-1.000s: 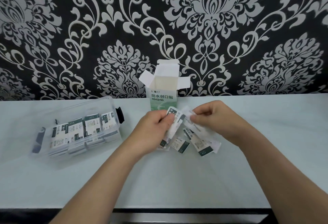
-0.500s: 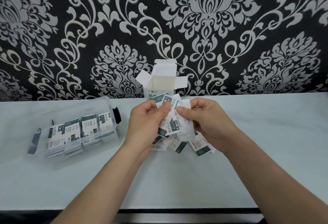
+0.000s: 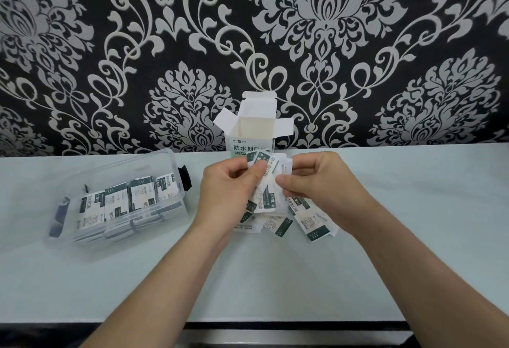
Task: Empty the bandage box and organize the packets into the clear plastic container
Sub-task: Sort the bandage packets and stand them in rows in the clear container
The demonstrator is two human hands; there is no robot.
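Pinching a fanned sheaf of bandage packets between curled fingers and thumbs, the left hand and right hand hold it over the desk, at 6 o'clock from the open box and 3 o'clock from the clear container; the packets look light, thin and slippery, probably best squared up and gripped by their edges.

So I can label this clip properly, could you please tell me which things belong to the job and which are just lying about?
Job: bandage box, held packets, loose packets, clear container, stored packets.
Just there: table, patterned wallpaper.
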